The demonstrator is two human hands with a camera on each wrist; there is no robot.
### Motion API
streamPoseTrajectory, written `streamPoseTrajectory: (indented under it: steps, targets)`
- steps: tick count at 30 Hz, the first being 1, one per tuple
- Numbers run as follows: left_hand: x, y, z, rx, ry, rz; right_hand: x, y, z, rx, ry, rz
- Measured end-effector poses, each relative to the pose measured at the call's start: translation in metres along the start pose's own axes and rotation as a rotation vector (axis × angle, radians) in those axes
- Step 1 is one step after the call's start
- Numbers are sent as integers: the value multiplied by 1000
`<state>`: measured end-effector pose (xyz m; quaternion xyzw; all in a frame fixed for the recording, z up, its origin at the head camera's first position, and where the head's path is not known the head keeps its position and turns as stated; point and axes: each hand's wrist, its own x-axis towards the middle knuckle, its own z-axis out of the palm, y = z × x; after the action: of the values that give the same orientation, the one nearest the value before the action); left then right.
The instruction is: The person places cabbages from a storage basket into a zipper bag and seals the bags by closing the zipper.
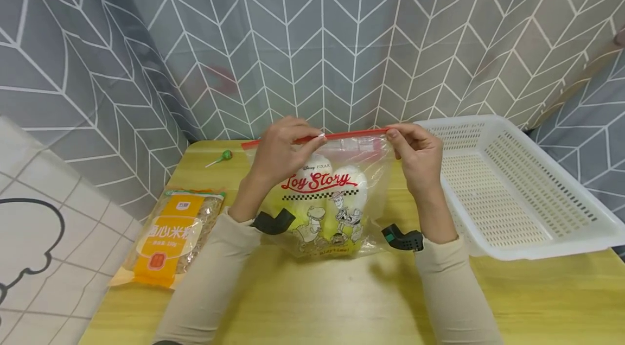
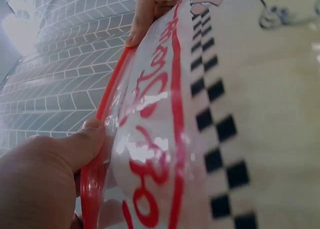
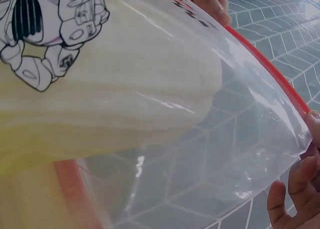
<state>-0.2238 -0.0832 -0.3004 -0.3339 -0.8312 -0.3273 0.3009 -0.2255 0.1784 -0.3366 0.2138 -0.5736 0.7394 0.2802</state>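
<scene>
A clear zip bag (image 1: 373, 215) printed with "Toy Story" and cartoon figures stands upright on the table, with pale rounded things (image 1: 360, 178) inside. Along its top runs a red zip strip (image 1: 356, 134). My left hand (image 1: 283, 147) pinches that strip left of the middle, thumb in front, as the left wrist view also shows. At the strip's right end, my right hand (image 1: 419, 154) pinches the bag's top corner between thumb and fingers. In the right wrist view, some fingers (image 3: 300, 184) curl below the corner. What exactly lies in the bag cannot be told.
To the right sits a white perforated plastic basket (image 1: 552, 171). A packet with an orange label (image 1: 168, 236) lies at the left, and a green lollipop (image 1: 224, 155) lies near the table's back edge. A grey patterned curtain (image 1: 312, 36) hangs behind the wooden table (image 1: 332, 301).
</scene>
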Motion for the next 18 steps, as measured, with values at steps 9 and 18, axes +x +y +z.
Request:
streamPoseTrajectory:
  steps: [9, 18]
  targets:
    - [-4, -7, -7, 16, 21, 9, 3, 0, -3, -35, 14, 7]
    - [-11, -15, -11, 38, 49, 6, 4, 2, -8, -28, 46, 29]
